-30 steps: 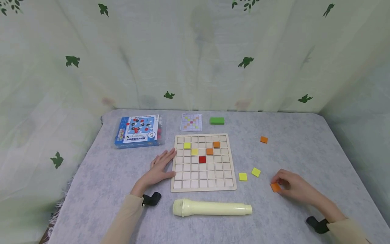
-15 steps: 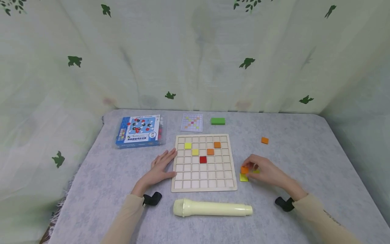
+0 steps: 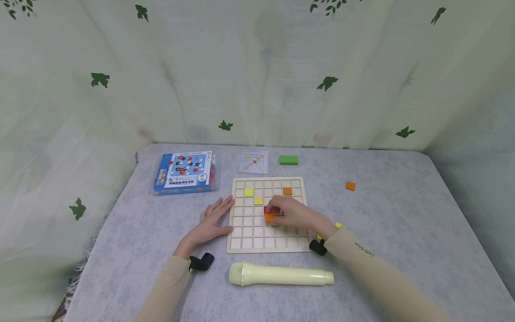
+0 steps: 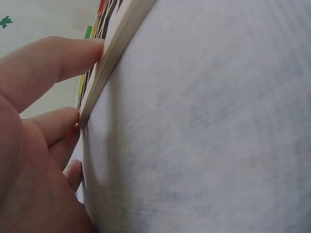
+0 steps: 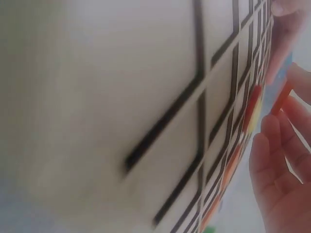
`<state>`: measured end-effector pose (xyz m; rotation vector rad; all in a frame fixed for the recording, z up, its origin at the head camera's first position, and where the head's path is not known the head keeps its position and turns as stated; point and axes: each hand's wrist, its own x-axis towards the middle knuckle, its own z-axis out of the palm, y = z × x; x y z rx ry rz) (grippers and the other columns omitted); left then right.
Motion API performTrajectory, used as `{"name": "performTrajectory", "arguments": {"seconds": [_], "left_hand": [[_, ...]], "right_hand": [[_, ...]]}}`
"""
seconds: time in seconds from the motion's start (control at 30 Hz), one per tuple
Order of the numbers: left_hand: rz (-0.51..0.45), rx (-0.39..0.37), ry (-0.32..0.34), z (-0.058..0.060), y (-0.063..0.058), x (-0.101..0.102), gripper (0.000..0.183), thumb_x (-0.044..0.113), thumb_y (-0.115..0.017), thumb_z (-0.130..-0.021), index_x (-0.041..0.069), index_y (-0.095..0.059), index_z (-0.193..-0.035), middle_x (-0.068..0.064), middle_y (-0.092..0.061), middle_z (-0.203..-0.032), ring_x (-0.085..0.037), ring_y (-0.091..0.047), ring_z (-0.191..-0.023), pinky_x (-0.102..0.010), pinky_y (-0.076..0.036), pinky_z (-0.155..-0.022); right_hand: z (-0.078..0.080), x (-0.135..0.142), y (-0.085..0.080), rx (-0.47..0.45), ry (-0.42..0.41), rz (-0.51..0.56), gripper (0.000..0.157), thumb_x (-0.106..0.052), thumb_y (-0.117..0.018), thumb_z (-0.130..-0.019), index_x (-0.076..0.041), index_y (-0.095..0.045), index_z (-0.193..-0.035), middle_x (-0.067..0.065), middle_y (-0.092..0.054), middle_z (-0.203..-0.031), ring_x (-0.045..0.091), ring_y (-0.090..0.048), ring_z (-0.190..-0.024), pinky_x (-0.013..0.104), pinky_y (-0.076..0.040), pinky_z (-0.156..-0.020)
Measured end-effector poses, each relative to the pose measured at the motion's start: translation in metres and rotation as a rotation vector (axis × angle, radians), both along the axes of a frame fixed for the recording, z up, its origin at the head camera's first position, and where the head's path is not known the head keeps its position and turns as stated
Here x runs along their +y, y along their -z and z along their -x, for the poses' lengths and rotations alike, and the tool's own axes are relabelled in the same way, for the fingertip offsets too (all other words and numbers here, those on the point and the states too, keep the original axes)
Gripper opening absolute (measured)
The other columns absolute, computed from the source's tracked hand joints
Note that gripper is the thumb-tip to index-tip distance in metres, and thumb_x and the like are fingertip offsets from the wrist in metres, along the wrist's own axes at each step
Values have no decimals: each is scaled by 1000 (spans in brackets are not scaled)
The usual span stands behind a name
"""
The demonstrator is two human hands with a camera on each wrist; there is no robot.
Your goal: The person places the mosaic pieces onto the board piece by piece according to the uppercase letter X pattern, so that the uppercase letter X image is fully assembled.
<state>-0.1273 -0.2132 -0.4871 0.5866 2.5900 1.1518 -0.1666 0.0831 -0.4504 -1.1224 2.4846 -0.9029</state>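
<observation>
Fingers (image 5: pixel 261 155) of the right hand (image 3: pixel 293 213) pinch an orange tile (image 3: pixel 269 218) over the board (image 3: pixel 259 243); placing seems underway, calling for level lowering; relaxed left hand (image 3: pixel 208 224) touches the 9 o'clock edge

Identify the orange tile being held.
The orange tile pinched in the right hand, over the grid board; other orange tiles lie on the board or tablecloth.
</observation>
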Motion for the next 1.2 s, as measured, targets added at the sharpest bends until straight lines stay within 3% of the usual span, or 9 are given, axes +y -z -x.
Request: {"name": "performTrajectory", "arguments": {"seconds": [0.17,0.37,0.5,0.6,0.77,0.93,1.2], "left_hand": [[16,-3,-7,1,1,0,79,24,-67,-89,4,-24,-152,-9,-15,-159,-33,-2,-144,-55,6,-109],[14,-9,-9,1,1,-1,79,24,-67,-89,5,-24,-152,-8,-15,-159,-33,-2,-144,-56,6,-109],[10,-7,-12,1,1,-1,78,24,-67,-89,5,-24,-152,-8,-15,-159,-33,-2,-144,-56,6,-109],[8,-4,-13,1,1,-1,78,23,-67,-89,5,-24,-152,-9,-15,-159,-33,-2,-144,-56,6,-109],[1,-10,-8,1,0,0,78,22,-67,-89,5,-24,-152,-9,-15,-159,-32,-1,-144,-55,7,-109],[10,-6,-7,1,0,0,79,21,-67,-89,4,-24,-151,-9,-15,-159,-33,-2,-144,-55,6,-110],[8,-2,-2,1,1,0,78,22,-67,-89,5,-24,-152,-9,-15,-158,-32,-2,-144,-54,6,-110]], "right_hand": [[1,-25,3,45,-38,-93,14,-9,-69,-84,-12,-65,-97,-4,-55,-92,11,-49,-77,23,-44,-70],[0,-41,6,122,-27,-186,17,-11,-72,-81,-13,-62,-94,-5,-51,-89,12,-48,-74,23,-43,-65],[1,-44,7,134,-20,-197,19,-12,-73,-80,-13,-61,-95,-5,-50,-88,12,-47,-74,23,-42,-66],[1,-40,5,90,-4,-166,17,-12,-71,-83,-13,-62,-97,-4,-52,-88,12,-48,-75,24,-43,-66],[3,-16,-2,2,60,-61,14,-8,-67,-86,-8,-63,-99,0,-57,-90,13,-50,-77,27,-46,-69],[2,28,-5,-46,161,-1,16,-7,-68,-85,-6,-63,-100,-1,-59,-91,14,-52,-81,30,-47,-73],[-17,108,3,-55,266,33,16,-4,-70,-84,-6,-64,-97,0,-61,-93,16,-54,-83,34,-49,-72]]}}
